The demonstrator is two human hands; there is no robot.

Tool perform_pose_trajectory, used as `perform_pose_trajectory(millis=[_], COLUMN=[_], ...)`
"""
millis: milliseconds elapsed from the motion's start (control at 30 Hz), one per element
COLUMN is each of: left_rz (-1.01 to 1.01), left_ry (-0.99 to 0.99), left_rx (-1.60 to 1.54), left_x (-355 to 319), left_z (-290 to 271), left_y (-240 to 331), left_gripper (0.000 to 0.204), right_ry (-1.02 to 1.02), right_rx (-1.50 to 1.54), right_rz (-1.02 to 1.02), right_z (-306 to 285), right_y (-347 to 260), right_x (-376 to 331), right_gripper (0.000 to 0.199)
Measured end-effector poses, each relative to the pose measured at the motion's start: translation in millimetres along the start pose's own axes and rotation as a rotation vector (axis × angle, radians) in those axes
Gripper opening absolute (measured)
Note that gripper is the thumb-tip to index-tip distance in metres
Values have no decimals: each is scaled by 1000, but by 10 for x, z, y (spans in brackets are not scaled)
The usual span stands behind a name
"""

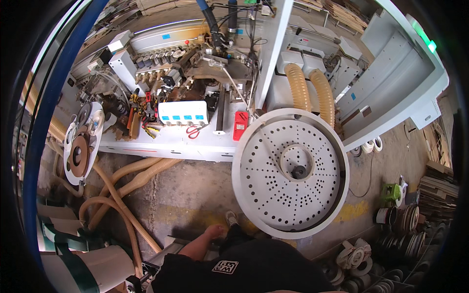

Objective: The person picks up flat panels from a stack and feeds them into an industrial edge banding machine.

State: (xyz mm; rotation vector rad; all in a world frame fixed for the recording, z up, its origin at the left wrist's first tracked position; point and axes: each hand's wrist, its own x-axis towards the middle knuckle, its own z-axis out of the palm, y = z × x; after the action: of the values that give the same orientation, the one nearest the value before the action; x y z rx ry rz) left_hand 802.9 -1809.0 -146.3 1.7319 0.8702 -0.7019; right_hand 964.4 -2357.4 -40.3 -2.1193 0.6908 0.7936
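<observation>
One left hand (215, 231) is showing, and it's hanging low beside the shoe (231, 218). The right hand isn't appearing anywhere in view. Those left fingers are coming out small and blurry, so I can't tell if they're curled or spread, and I'm not making out anything in them.

Closest big item is the round grey perforated plate (264, 193): it's sitting ahead and to the right of the fingers, its near rim close by but apart from them. Being round, it's giving you no long axis to line up with, and the left is the only hand I'm able to call near.

Containers: the plate's raised rim is making a shallow pan, with a hub ring (312, 162) in the middle and a dark knob (299, 172) standing inside that. A red holder (241, 126) is resting on the white machine ledge (166, 139), contents unclear. Beige drum-shaped bags (100, 268) are standing lower left, hiding whatever's inside.
</observation>
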Motion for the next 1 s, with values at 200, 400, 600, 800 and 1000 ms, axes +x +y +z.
perform_pose_trajectory(millis=[200,400,600,800,1000], left_rz=[-111,470,179,474,397], left_ry=[-14,264,356,166,-77], left_rx=[73,1079,267,214,712], left_x=[-7,-29,707,1203,1622], left_z=[142,1050,3013,3970,4656], left_y=[-433,91,925,2437,3396], left_gripper=[33,36,38,36,35], right_ry=[-79,-125,-188,-327,-235], right_rx=[19,33,172,473,637], right_rz=[-11,-22,61,30,-25], right_z=[-510,-1413,-2512,-3174,-3807], right_y=[149,805,1533,1564,980], right_x=[478,1430,2383,3360,3999], right_gripper=[32,31,31,30,33])
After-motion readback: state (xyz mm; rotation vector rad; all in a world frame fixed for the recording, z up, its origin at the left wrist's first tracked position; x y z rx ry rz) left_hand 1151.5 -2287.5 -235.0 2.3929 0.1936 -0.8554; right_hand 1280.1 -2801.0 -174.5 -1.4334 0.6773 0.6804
